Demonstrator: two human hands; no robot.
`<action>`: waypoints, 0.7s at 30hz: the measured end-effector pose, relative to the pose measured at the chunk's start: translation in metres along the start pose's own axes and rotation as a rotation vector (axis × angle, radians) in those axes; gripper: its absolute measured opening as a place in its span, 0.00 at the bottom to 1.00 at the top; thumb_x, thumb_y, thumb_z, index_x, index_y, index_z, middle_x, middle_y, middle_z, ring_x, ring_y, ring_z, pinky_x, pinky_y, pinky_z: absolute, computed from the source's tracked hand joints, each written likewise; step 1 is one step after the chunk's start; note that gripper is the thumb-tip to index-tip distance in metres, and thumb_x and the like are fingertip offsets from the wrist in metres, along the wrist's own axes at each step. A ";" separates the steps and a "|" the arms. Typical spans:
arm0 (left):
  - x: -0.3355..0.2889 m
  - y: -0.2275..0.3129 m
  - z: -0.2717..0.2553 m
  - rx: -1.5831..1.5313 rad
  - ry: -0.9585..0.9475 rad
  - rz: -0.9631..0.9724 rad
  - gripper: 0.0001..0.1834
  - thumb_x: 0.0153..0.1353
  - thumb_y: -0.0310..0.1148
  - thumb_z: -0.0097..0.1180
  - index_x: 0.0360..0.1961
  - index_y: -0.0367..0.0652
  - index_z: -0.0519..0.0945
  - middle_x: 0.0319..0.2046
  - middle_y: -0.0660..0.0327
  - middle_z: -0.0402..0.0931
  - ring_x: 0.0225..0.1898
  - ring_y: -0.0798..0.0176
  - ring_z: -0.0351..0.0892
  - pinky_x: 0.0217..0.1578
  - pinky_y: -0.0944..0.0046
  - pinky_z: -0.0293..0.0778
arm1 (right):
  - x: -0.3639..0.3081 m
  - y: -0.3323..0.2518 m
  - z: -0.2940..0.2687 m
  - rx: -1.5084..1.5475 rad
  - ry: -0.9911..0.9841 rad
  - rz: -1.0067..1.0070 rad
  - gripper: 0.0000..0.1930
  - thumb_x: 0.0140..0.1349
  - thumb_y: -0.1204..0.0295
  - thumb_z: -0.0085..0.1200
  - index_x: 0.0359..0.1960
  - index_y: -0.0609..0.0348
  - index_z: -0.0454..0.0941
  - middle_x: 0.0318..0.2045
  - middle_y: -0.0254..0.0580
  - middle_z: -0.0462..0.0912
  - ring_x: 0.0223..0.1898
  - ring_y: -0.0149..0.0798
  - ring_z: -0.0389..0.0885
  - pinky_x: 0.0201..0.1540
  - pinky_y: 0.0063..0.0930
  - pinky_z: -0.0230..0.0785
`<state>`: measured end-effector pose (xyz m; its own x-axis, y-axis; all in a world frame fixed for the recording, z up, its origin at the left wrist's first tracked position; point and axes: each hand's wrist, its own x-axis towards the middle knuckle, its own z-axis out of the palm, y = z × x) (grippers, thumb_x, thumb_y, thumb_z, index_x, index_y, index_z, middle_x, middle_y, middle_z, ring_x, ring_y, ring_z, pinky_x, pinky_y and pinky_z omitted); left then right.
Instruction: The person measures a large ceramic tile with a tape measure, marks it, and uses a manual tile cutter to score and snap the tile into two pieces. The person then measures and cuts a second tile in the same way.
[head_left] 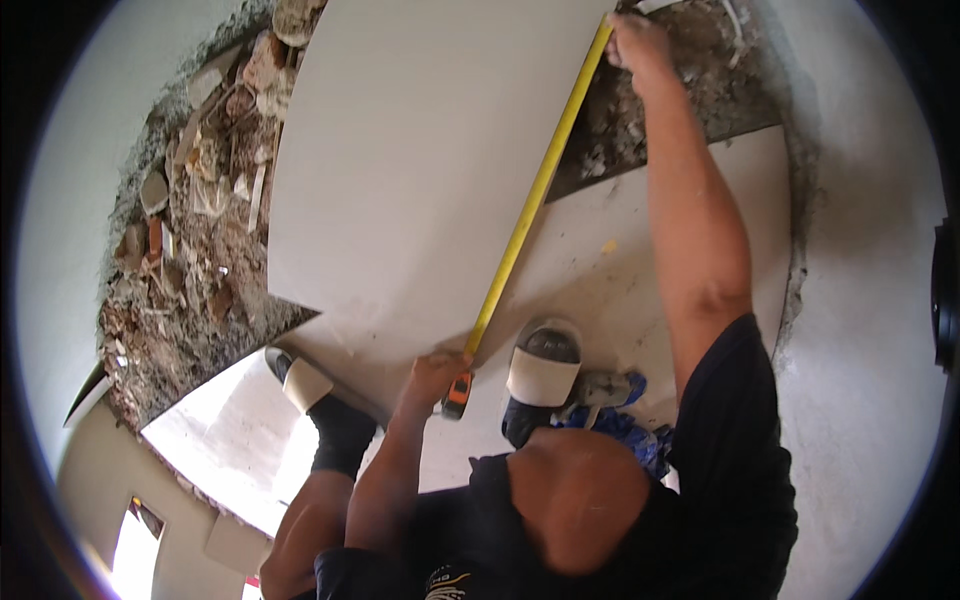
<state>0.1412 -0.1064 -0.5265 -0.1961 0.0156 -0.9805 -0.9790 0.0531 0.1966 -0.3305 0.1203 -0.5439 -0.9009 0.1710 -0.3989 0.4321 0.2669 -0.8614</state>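
Note:
A yellow tape measure (541, 187) is drawn out along the right edge of a large pale tile (430, 140). My left hand (436, 377) is closed at the near end of the blade, by the orange and black case (457, 396). At the far right corner of the tile, my right hand (640, 48) has its fingers closed on the blade's far end. The tip of the blade is hidden by those fingers.
Broken stone and rubble (200, 210) lie left of the tile, with bare earth (690, 90) at right. Under my slippered feet (543, 375) are laid tiles (690, 220). A crumpled blue bag (640, 440) sits by my foot. A pale wall (865, 300) rises at right.

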 end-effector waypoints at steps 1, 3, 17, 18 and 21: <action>-0.005 0.005 0.002 -0.017 0.007 -0.003 0.19 0.54 0.43 0.63 0.29 0.33 0.82 0.24 0.60 0.80 0.26 0.71 0.76 0.29 0.70 0.73 | 0.002 0.005 -0.002 -0.029 -0.018 -0.041 0.13 0.62 0.63 0.53 0.37 0.63 0.77 0.25 0.35 0.77 0.25 0.30 0.76 0.29 0.23 0.73; -0.011 0.016 0.003 -0.043 0.004 -0.016 0.21 0.53 0.43 0.63 0.29 0.31 0.82 0.24 0.59 0.79 0.25 0.70 0.76 0.29 0.70 0.73 | 0.007 0.011 -0.004 -0.126 -0.003 -0.014 0.15 0.62 0.61 0.53 0.40 0.63 0.77 0.30 0.38 0.79 0.33 0.32 0.78 0.35 0.25 0.74; -0.013 0.022 0.003 -0.072 -0.002 -0.040 0.19 0.53 0.41 0.64 0.27 0.31 0.81 0.23 0.59 0.79 0.24 0.70 0.76 0.28 0.70 0.73 | 0.008 0.000 0.008 -0.271 -0.010 -0.074 0.21 0.59 0.59 0.56 0.45 0.65 0.76 0.44 0.52 0.79 0.46 0.46 0.78 0.49 0.40 0.73; -0.013 0.022 0.003 -0.071 0.000 -0.043 0.18 0.53 0.41 0.64 0.26 0.32 0.81 0.22 0.59 0.79 0.24 0.70 0.76 0.28 0.70 0.73 | 0.011 0.002 0.009 -0.237 -0.005 -0.063 0.20 0.59 0.60 0.56 0.45 0.65 0.76 0.43 0.51 0.79 0.45 0.45 0.78 0.48 0.38 0.74; -0.012 0.021 0.003 -0.072 0.000 -0.038 0.18 0.53 0.41 0.63 0.25 0.33 0.82 0.21 0.60 0.79 0.23 0.71 0.76 0.27 0.71 0.72 | 0.016 0.006 0.012 -0.197 0.025 -0.056 0.18 0.58 0.64 0.57 0.44 0.66 0.76 0.42 0.49 0.79 0.43 0.41 0.79 0.48 0.36 0.77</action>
<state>0.1233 -0.1022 -0.5102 -0.1591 0.0147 -0.9872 -0.9871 -0.0186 0.1588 -0.3429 0.1132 -0.5596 -0.9235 0.1738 -0.3419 0.3832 0.4569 -0.8028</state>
